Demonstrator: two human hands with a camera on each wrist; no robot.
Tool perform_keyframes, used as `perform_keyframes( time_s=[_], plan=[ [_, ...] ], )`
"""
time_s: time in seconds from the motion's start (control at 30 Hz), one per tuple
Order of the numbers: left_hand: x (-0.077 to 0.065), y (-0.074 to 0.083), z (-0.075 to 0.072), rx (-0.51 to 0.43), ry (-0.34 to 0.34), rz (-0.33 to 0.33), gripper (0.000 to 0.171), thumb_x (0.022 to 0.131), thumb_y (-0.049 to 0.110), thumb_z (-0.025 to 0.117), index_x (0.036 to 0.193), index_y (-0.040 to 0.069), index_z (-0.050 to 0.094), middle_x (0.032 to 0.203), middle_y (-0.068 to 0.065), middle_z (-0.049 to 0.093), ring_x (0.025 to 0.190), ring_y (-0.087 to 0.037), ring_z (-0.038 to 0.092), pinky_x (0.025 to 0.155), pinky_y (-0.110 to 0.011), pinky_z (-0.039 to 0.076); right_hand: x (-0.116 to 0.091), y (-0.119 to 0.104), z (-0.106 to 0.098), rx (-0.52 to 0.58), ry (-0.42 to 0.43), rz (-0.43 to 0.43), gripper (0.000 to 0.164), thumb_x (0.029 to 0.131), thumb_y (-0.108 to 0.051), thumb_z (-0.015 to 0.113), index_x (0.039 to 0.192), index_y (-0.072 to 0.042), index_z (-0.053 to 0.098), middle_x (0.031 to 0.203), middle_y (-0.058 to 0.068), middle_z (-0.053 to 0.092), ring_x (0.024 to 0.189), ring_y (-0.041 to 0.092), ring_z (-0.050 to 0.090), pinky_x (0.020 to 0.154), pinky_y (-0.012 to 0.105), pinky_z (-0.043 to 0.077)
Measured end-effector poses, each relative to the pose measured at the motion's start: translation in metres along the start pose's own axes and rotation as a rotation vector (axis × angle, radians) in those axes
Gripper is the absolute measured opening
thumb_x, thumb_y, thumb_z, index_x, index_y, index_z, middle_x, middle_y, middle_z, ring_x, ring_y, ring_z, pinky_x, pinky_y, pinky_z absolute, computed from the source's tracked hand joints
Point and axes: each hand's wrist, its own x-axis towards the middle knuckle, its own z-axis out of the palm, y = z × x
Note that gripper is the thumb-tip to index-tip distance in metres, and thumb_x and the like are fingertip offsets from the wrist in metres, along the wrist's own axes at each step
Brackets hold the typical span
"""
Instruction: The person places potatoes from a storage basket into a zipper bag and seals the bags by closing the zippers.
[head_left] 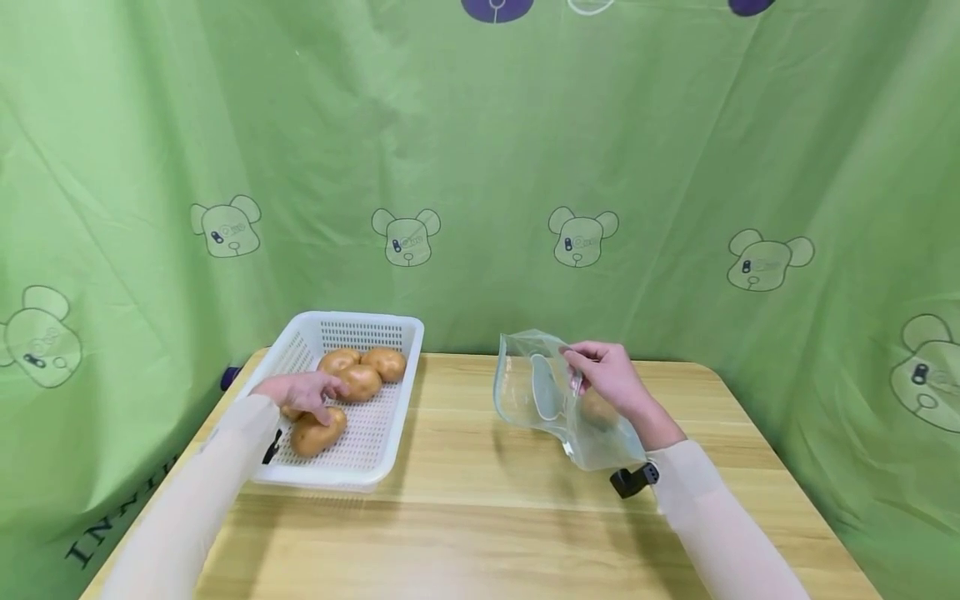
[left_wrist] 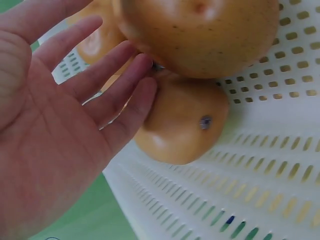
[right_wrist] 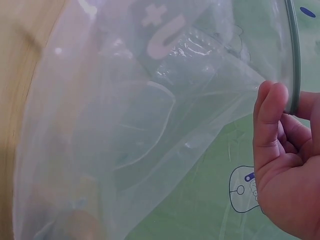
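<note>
Several potatoes lie in a white perforated basket on the left of the table. Over them is my left hand, its fingers loosely spread. Its thumb is at the nearest potato and its fingertips reach a middle potato. In the left wrist view the palm faces up beside a potato, with nothing gripped. My right hand pinches the rim of a clear plastic zip bag, tilted with its mouth towards the left. Inside its lower part a potato shows through the film.
The wooden table carries both basket and bag. A green curtain printed with bear heads hangs behind and along both sides. A black wrist camera sits below the right hand, close to the bag's bottom.
</note>
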Motion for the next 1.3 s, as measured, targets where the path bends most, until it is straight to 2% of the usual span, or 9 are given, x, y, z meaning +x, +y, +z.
perform_keyframes(
  time_s=[0.07,0.17,0.33,0.53,0.77,0.83,1.0,1.07,1.3],
  plan=[
    [0.000,-0.003,0.002,-0.018,-0.005,0.008,0.059,0.072,0.005,0.075,0.124,-0.009,0.050,0.119,-0.028,0.051,0.114,-0.045,0.044,0.100,-0.054,0.034,0.001,0.001,0.001,0.001,0.000,-0.001,0.024,0.094,-0.012,0.058,0.105,0.009,0.064,0.074,0.020,0.059,0.052,0.010,0.054,0.049,0.024,0.051],
    [0.001,-0.004,0.004,0.001,-0.004,0.005,0.059,0.071,0.005,0.075,0.123,-0.008,0.051,0.117,-0.027,0.052,0.112,-0.043,0.045,0.098,-0.051,0.037,0.002,0.002,0.001,0.006,0.005,0.002,0.024,0.094,-0.012,0.058,0.105,0.009,0.064,0.076,0.026,0.058,0.052,0.010,0.054,0.048,0.024,0.051],
    [0.004,-0.003,0.009,0.097,0.008,-0.070,0.059,0.068,0.012,0.078,0.122,0.004,0.057,0.112,-0.015,0.058,0.105,-0.031,0.053,0.093,-0.043,0.043,0.004,0.003,0.001,0.005,0.007,0.002,0.024,0.094,-0.012,0.058,0.105,0.009,0.064,0.080,0.033,0.056,0.052,0.010,0.055,0.049,0.024,0.051],
    [0.005,-0.004,0.012,0.211,-0.011,-0.145,0.056,0.064,0.023,0.082,0.116,0.016,0.063,0.106,-0.003,0.061,0.096,-0.020,0.054,0.088,-0.039,0.044,0.004,0.002,0.002,0.010,0.002,0.003,0.024,0.094,-0.012,0.058,0.104,0.009,0.064,0.077,0.029,0.058,0.052,0.010,0.055,0.048,0.024,0.051],
    [0.006,-0.002,0.012,0.274,-0.011,-0.135,0.045,0.063,0.030,0.081,0.105,0.022,0.066,0.095,0.003,0.059,0.087,-0.018,0.050,0.083,-0.037,0.043,0.004,0.003,0.001,0.022,0.012,-0.002,0.023,0.094,-0.010,0.058,0.105,0.010,0.064,0.075,0.022,0.059,0.052,0.010,0.054,0.048,0.023,0.050],
    [0.007,-0.002,0.013,0.262,0.009,-0.124,0.040,0.065,0.030,0.081,0.101,0.022,0.066,0.094,0.005,0.060,0.085,-0.017,0.051,0.082,-0.036,0.042,0.004,0.003,0.001,0.016,0.013,-0.003,0.023,0.094,-0.010,0.058,0.105,0.010,0.064,0.075,0.022,0.059,0.052,0.010,0.054,0.048,0.023,0.050],
    [0.009,-0.005,0.015,0.123,0.063,-0.077,0.038,0.069,0.026,0.079,0.102,0.015,0.065,0.094,0.003,0.061,0.086,-0.017,0.052,0.083,-0.036,0.042,0.003,0.002,0.000,0.013,0.018,0.007,0.023,0.094,-0.010,0.057,0.107,0.009,0.064,0.081,0.032,0.057,0.052,0.010,0.054,0.048,0.023,0.050],
    [0.010,-0.006,0.015,0.094,0.082,-0.064,0.038,0.070,0.027,0.079,0.103,0.014,0.065,0.095,0.002,0.062,0.086,-0.018,0.052,0.083,-0.037,0.042,0.003,0.003,0.000,0.014,0.019,0.011,0.024,0.094,-0.010,0.057,0.107,0.008,0.064,0.081,0.032,0.056,0.052,0.010,0.054,0.048,0.023,0.050],
    [0.011,-0.011,0.018,0.106,0.110,-0.055,0.040,0.069,0.031,0.080,0.103,0.017,0.065,0.093,0.004,0.062,0.087,-0.017,0.052,0.084,-0.037,0.042,0.002,0.001,-0.002,0.010,0.020,0.011,0.026,0.094,-0.011,0.057,0.109,0.009,0.063,0.073,0.016,0.059,0.053,0.010,0.054,0.049,0.025,0.051]
  ],
)
